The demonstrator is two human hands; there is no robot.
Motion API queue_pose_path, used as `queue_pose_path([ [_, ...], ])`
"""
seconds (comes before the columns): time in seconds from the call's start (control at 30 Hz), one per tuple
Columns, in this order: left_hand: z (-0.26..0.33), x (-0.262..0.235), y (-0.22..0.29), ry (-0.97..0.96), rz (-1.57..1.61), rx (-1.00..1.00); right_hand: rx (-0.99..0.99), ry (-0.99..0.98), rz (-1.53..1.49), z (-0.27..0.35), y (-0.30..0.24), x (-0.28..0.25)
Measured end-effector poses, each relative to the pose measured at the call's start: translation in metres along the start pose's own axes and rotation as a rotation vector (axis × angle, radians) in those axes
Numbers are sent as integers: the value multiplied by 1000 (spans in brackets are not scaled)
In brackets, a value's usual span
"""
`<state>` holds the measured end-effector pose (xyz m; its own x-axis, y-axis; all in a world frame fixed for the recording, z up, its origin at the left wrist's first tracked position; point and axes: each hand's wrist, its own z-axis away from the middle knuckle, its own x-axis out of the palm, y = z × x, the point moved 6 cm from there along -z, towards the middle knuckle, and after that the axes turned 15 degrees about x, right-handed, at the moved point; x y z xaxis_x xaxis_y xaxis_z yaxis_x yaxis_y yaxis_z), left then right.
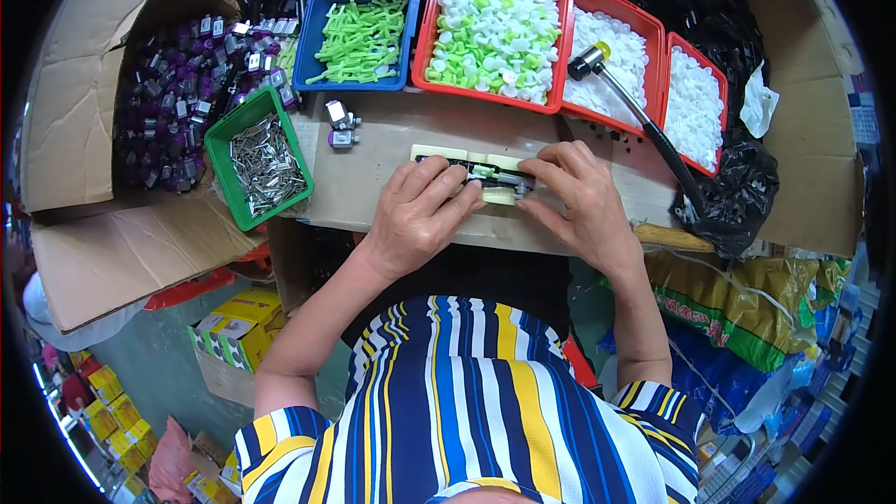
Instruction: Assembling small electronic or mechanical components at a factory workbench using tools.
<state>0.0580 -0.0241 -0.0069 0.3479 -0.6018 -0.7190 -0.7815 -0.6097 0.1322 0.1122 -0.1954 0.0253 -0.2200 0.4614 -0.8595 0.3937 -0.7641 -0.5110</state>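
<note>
Both hands are clamped on one small thing: the left hand (415,212) curls its fingers over the left half of a cream block (497,172), while the thumb and fingers of the right hand (590,205) grip its right end. Green and white parts show between them; whether the left fingertips also pinch a loose part, I cannot tell. The block is near the front edge of the cardboard-covered bench (359,173), between the hands.

Just beyond the left hand, a few small metal-and-purple pieces (342,123) sit together. Farther left, a green tray (276,209) holds metal pins, beside a big cardboard box (73,84) full of purple and grey pieces. Along the back, a blue tray (350,86) carries green plastic sticks, next to a red tray (490,99) heaped with white and green caps. Two more red trays hold white parts. A hammer (635,110) leans across the middle one, its handle reaching a black plastic bag (749,187).
</note>
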Motion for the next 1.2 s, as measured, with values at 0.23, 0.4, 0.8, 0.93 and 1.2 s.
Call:
queue_pose_path([
  [0.23, 0, 0, 0, -13, 2, -4, 54, 58, -164, 7, 8, -4],
  [0.4, -1, 0, 0, -13, -1, 2, 48, 93, -162, 8, 8, 5],
  [0.8, -8, -1, 1, 12, 28, -5, 43, 138, -122, 11, 5, -16],
  [0.93, -6, -7, 1, 56, 42, 6, 38, 215, -75, 3, 18, -61],
  [1.2, -10, -17, 3, 47, 10, -39, 165, 380, 281, -112, 147, -154],
])
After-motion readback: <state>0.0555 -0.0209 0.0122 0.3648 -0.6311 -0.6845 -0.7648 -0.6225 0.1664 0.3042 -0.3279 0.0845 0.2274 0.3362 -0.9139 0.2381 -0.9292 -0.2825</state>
